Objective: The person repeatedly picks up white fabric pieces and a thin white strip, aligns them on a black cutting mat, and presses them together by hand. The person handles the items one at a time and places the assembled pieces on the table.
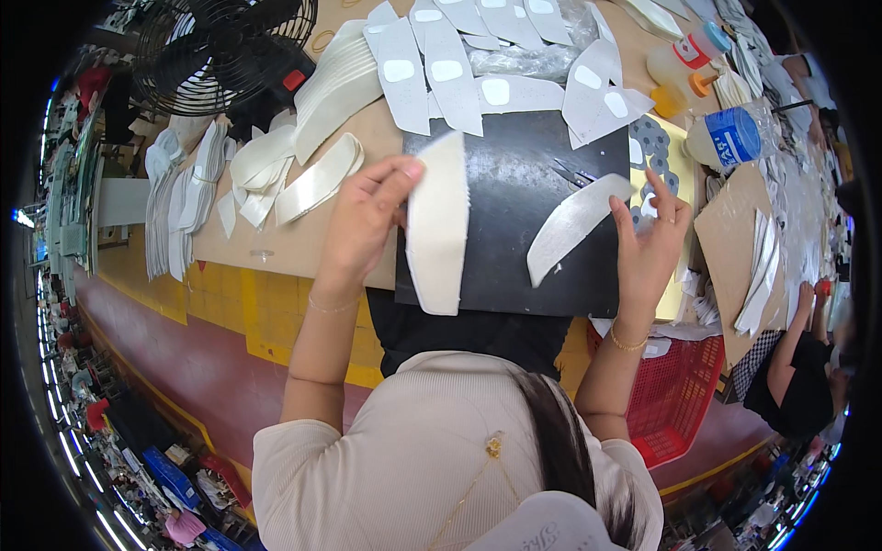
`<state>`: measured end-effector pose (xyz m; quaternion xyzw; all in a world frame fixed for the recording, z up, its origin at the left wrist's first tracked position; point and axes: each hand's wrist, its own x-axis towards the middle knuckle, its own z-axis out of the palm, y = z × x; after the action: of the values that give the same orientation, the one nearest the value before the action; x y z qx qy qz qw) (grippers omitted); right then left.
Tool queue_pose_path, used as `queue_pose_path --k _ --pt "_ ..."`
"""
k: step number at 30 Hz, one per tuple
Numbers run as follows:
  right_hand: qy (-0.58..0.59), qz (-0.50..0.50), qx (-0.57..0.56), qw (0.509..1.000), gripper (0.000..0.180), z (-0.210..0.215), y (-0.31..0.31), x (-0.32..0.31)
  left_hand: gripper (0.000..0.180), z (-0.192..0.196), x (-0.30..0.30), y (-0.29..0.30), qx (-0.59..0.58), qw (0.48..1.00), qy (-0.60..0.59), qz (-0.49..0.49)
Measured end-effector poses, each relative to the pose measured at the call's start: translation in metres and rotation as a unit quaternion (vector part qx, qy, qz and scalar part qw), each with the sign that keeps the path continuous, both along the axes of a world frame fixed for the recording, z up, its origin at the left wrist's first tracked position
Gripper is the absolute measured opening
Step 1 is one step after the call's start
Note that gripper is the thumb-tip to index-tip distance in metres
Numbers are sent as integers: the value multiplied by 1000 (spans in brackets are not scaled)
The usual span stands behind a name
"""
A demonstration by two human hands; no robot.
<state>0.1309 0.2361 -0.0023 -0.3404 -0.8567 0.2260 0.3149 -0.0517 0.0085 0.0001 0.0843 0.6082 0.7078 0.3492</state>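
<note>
My left hand [372,207] pinches a long cream padded panel [439,234] by its left edge, holding it upright above a black board [501,165]. My right hand [650,241] is open, thumb and fingers spread, at the board's right side. Its thumb is by the upper right end of a smaller white curved panel [577,225]; I cannot tell whether they touch. Behind that panel, a small pair of dark thread snips [573,173] lies on the board. White perforated panels with pale oval patches [446,72] overlap along the board's far edge.
Stacked cream pieces [335,87] and a black fan [220,50] stand at the back left. On the right are a yellow sheet with grey discs [649,142], a blue-labelled jar [732,136] and a bottle with an orange cap [682,92]. A red basket [675,395] sits below.
</note>
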Motion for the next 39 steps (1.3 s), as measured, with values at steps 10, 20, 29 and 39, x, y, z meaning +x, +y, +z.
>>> queue_pose_path --k 10,20,29,39 --pt "143 272 -169 936 19 26 -57 -29 20 16 40 27 48 993 85 -68" --pt "124 256 -282 916 21 27 -59 -26 18 16 43 34 83 987 108 -83" --pt "125 215 -443 861 19 23 -51 -19 18 14 50 39 92 979 157 -92" --pt "137 169 -410 886 12 32 -57 -17 24 21 63 40 39 947 314 -47"
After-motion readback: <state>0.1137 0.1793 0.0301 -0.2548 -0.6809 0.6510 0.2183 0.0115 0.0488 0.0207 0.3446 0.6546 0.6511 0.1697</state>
